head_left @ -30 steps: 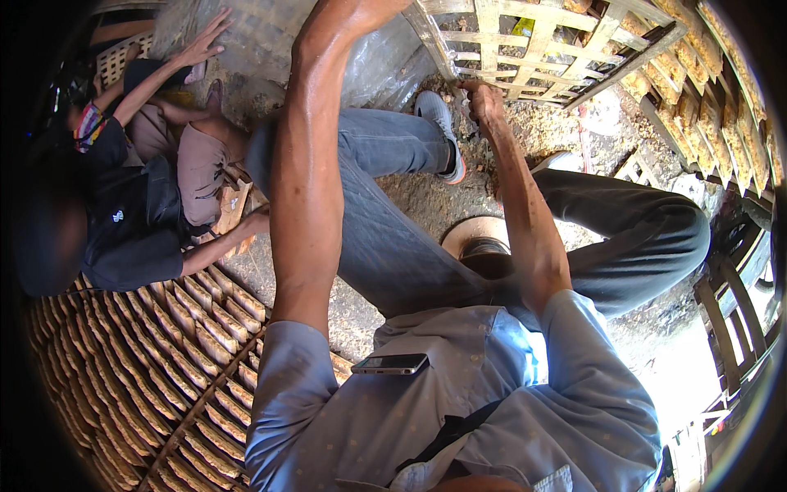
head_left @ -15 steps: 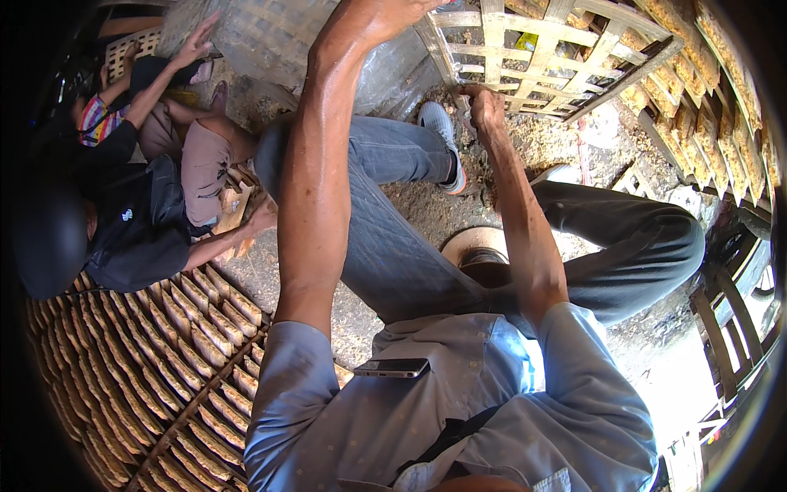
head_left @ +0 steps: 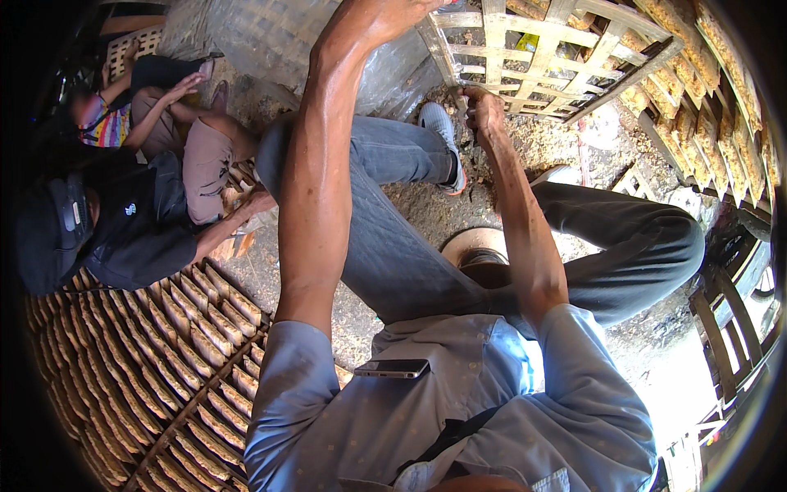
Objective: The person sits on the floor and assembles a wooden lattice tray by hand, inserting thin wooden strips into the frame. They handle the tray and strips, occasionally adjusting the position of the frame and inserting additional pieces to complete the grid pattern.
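A woven bamboo lattice rack [head_left: 496,61] with a wooden border stands tilted in front of me. My right hand [head_left: 485,108] is closed at its lower left corner, fingers curled about the border there. Reaching farther up, my left hand [head_left: 393,15] is beside the upper left corner of the rack. The picture's upper edge cuts it off, so its grip is hidden. Something small and bluish shows by its fingertips, too little to name.
Slatted racks of pale brown slabs [head_left: 701,123] stand at right; more rows of slabs [head_left: 156,344] lie lower left. Two people sit at left, one in a black cap [head_left: 49,234]. A round object [head_left: 479,246] sits between my legs. A phone [head_left: 392,368] rests at my shirt pocket.
My hands and the rack stay almost still. At left, the person in the cap has turned the head, and another person's raised arm has come down.
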The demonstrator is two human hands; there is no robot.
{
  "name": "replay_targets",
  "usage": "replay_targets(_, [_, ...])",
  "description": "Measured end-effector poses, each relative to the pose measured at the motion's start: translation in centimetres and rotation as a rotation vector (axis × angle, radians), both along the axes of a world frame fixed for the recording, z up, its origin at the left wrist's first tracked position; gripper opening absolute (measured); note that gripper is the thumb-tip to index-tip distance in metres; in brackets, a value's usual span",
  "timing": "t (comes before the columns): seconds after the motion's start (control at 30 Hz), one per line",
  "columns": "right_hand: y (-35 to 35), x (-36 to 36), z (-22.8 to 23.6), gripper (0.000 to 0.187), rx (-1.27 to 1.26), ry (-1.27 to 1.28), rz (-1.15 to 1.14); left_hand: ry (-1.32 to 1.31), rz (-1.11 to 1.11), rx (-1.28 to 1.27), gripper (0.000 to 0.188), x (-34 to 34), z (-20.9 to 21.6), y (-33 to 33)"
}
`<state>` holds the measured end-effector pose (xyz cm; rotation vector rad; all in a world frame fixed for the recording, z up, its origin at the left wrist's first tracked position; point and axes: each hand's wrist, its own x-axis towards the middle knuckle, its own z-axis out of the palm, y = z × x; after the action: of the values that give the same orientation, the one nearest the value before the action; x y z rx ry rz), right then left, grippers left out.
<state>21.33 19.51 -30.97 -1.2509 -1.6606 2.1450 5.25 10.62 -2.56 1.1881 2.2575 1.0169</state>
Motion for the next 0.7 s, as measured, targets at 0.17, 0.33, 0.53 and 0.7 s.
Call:
replay_targets(0.17, [-0.7, -1.0, 2.9, 0.033, -0.044, 0.025, 0.008, -0.018, 0.052, -0.024, 0.027, 0.3, 1.0, -0.7])
replay_targets(0.33, [-0.1, -0.3, 3.1, 0.018, -0.656, 0.326, -0.134, 0.021, 0.037, 0.005, 0.027, 1.7, 2.4, -0.8])
replay_targets(0.53, [-0.8, 0.2, 1.6, 0.013, -0.565, 0.206, -0.164, 0.081, 0.024, -0.032, 0.028, 1.0, 1.6, -0.5])
replay_targets(0.7, [-1.3, -0.7, 3.0, 0.012, -0.531, 0.194, -0.205, 0.014, 0.036, -0.023, 0.029, 2.0, 3.1, -1.0])
